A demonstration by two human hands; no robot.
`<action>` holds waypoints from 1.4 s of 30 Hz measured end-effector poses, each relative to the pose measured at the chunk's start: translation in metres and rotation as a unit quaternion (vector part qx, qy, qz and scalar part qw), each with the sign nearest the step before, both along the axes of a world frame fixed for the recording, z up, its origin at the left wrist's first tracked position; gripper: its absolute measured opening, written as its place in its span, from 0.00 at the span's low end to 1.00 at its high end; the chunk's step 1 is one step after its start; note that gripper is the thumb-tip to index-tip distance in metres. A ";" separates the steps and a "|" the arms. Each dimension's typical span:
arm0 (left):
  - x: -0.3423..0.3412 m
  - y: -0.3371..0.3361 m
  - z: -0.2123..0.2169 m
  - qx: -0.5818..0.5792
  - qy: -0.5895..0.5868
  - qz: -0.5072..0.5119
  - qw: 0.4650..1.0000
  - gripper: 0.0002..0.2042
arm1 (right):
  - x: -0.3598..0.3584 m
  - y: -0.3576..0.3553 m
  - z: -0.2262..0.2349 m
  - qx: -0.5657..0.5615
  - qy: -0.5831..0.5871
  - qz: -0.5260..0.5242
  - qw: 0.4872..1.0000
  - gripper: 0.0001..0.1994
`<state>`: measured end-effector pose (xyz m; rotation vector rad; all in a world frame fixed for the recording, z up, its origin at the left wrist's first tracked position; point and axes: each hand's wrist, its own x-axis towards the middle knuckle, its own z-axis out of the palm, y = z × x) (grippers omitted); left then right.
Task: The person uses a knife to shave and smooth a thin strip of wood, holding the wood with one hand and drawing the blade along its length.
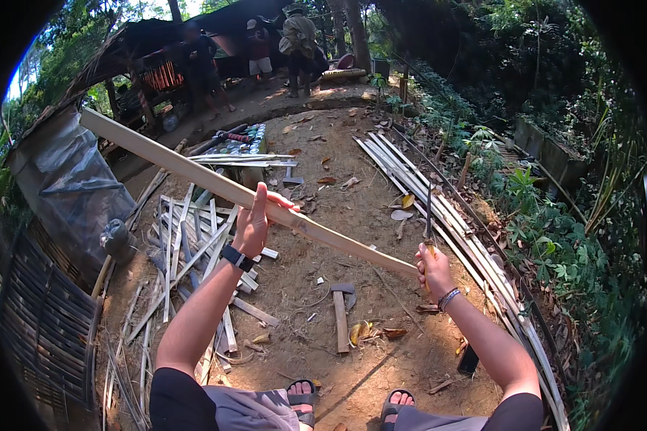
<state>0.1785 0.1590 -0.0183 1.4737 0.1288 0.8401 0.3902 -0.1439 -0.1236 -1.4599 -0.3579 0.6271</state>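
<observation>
A long, pale split-bamboo strip [172, 164] slants across in front of me, from the upper left down to my right hand. My left hand [251, 228], with a dark watch on its wrist, grips the strip near its middle, thumb and fingers about its edges. In my right hand [433, 269] is a knife [429, 215], its narrow dark blade pointing up and its light handle in my closed fingers. The strip's lower end meets this hand; whether the fingers also pinch it is hidden. Below, on the dirt, lies a hammer [341, 316] with a wooden handle.
Cut bamboo strips [187, 237] lie heaped at the left; long poles [467, 233] line the right. A dark phone [468, 360] rests by my right forearm. Farther off are another hammer [290, 174], a slatted panel [43, 323], and several people [298, 43] near a shelter.
</observation>
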 end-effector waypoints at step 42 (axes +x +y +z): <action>-0.026 -0.048 0.094 -0.092 -0.224 0.054 0.969 0.17 | -0.103 0.061 0.120 0.131 -0.322 0.027 0.937 0.13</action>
